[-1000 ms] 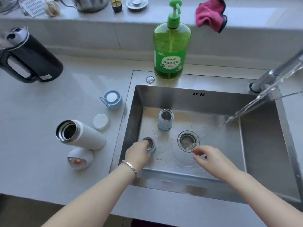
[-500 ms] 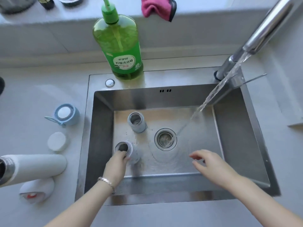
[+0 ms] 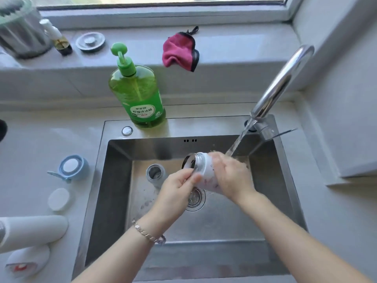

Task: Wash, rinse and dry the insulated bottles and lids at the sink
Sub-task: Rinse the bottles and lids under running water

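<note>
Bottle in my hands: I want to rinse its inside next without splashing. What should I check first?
1. Grip: ok; left hand pinches the rim, right hand holds the body of the bottle.
2. Lid off: ok; the mouth is open.
3. Water: ok; the tap runs a stream.
4. Mouth under the stream: not ok; it points left, away from the water.
5. Soap inside: cannot tell.
6. Drying: ok; a cloth lies on the ledge.

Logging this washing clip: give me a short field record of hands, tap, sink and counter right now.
held: pale bottle, tilted sideways above the sink
left hand: grips it near the mouth
right hand: grips its body, at the water stream
tap: running
in sink: grey-blue bottle, upright, open
counter: blue lid, white lid, white bottle lying down
</note>
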Tool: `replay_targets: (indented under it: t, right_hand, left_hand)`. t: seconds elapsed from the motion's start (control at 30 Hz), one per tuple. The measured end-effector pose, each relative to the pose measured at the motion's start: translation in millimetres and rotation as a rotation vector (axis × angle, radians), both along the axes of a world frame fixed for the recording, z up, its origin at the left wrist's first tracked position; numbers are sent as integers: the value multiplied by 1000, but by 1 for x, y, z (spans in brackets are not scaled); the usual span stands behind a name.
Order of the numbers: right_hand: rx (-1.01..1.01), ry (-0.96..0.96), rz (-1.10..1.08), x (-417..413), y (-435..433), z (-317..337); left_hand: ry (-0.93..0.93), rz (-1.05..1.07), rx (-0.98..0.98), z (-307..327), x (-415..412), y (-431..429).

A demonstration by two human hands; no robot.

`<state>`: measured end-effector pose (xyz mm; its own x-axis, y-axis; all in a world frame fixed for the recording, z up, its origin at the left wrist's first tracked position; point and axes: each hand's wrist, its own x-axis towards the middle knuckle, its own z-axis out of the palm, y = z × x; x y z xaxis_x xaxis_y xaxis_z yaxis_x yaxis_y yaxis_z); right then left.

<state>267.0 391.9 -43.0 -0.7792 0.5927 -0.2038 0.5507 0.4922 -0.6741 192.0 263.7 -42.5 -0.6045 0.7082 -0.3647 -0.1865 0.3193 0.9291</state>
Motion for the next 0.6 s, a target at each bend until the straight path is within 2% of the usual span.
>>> replay_targets:
  t: [0.07, 0.1, 0.17, 0.2, 0.27, 0.33, 0.4, 0.47, 0.57, 0.6]
  right_hand:
    - [-151, -128, -83, 1, 14, 0]
    - [-105, -139, -67, 2, 12, -1]
    - [190, -10, -3, 3, -4, -5]
    - [256, 59, 16, 3, -11, -6]
    - [219, 81, 21, 1, -10, 2]
    - [127, -33, 24, 3, 2, 9]
    - [-44, -121, -1, 10, 13, 8]
    - [-273, -25, -129, 21, 24, 5]
    - [-921, 80, -428, 43, 31, 0]
    - [-1056, 92, -479, 50, 29, 0]
  left_hand:
    - [-28, 10, 17, 1, 3, 5]
    - [-51, 32, 10, 3, 5, 8]
    - [-89, 57, 15, 5, 11, 15]
    - [-107, 64, 18, 6, 14, 19]
    - [-122, 64, 19, 8, 17, 22]
    - [-106, 53, -1, 9, 16, 21]
    - [-118, 46, -10, 9, 14, 18]
    - [-162, 74, 2, 8, 14, 16]
    - [-221, 105, 33, 7, 15, 20]
    - [-199, 75, 29, 8, 16, 24]
